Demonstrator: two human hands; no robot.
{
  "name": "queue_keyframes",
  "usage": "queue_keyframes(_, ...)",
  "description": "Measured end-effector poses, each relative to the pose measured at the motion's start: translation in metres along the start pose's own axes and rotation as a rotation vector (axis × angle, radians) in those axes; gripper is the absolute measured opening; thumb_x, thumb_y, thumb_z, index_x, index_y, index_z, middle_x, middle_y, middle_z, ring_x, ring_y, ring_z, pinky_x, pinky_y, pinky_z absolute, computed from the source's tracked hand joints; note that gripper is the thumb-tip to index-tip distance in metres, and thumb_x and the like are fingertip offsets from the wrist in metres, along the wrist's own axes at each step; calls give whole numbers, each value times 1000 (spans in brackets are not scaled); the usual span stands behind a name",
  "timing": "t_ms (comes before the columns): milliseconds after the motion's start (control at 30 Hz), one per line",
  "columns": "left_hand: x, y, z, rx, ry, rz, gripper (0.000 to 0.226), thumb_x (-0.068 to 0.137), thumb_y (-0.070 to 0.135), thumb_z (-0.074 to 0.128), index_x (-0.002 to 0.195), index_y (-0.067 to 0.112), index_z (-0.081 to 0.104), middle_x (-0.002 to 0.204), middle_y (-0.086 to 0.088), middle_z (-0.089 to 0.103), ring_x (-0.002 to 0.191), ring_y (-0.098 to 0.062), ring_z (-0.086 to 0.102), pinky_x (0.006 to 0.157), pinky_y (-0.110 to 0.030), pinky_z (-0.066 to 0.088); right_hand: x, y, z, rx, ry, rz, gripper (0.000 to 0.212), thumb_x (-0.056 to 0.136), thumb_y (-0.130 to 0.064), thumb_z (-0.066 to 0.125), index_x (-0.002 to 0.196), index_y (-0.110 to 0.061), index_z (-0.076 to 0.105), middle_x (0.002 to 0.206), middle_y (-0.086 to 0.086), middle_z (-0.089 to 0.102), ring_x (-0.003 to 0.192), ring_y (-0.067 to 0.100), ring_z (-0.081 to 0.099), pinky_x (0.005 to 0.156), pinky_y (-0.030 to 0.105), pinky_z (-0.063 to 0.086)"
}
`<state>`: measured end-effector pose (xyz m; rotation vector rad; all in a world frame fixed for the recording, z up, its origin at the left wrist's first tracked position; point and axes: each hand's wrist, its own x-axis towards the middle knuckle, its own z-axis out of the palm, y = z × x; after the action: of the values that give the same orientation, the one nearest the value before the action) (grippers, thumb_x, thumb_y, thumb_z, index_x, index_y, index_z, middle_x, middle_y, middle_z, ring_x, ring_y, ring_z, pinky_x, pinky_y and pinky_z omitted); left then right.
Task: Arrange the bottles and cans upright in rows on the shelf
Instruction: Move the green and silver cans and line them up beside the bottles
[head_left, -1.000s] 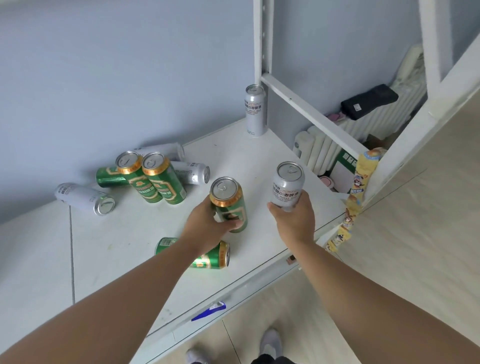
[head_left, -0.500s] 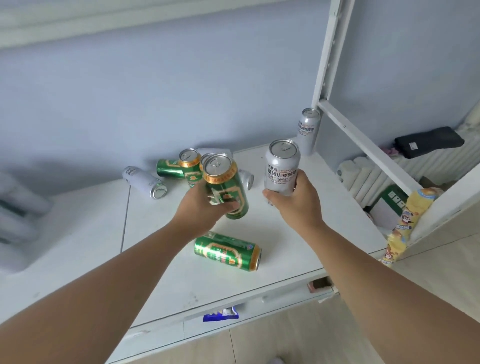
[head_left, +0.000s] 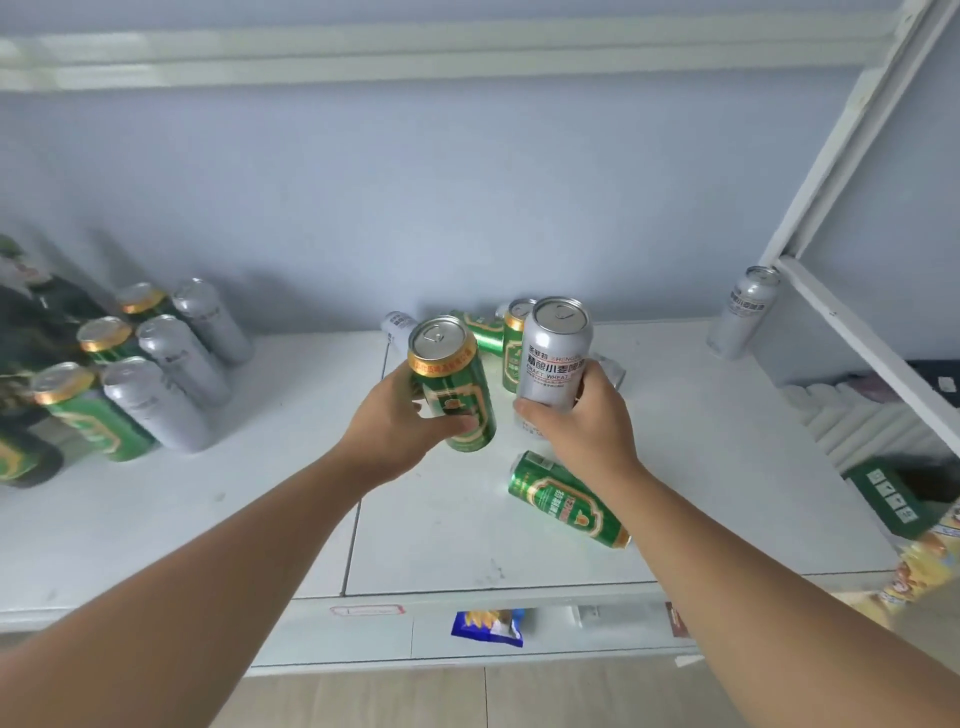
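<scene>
Our left hand (head_left: 395, 431) is wrapped around a glossy green can (head_left: 451, 384) with a gold rim; our right hand (head_left: 582, 431) clutches a smooth silver can (head_left: 555, 353). We hold both upright above the white shelf (head_left: 208, 519), where another green can (head_left: 566, 501) lies sideways.

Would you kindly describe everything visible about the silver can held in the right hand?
The silver can is a tall, slim metal drink can with a matte silver body, a plain silver lid with its pull tab in place, so it looks unopened, and dark printed lettering with "CRAFT WHEAT" legible. It is held roughly upright, lid toward the camera, lifted above the white shelf. The right hand wraps its lower half, fingers round the far side, thumb in front. It sits close beside the green can; contact is unclear.
</scene>
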<state>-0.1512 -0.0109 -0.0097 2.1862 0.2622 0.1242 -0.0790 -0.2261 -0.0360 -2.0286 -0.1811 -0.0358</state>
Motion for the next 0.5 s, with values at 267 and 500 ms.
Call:
queue_keyframes(267, -58, -56, -90, 5, 53, -27, 45, 73, 31, 88, 104, 43, 57, 101, 24, 69, 95, 6, 61, 82, -20, 47, -52, -51, 80, 13, -52, -32, 54, 66, -39, 87, 108, -24, 58, 96, -14, 70, 86, 7, 67, 68, 29, 49)
queue_keyframes(500, -113, -111, -155, 12, 99, -68, 53, 73, 37, 86, 118, 32, 59, 107, 19, 70, 99, 1, 63, 88, -29, 50, -104, -90, 139, -9, -104, -49, 52, 71, -38, 87, 110, -24, 56, 94, -17, 66, 85, 1, 64, 65, 21, 45)
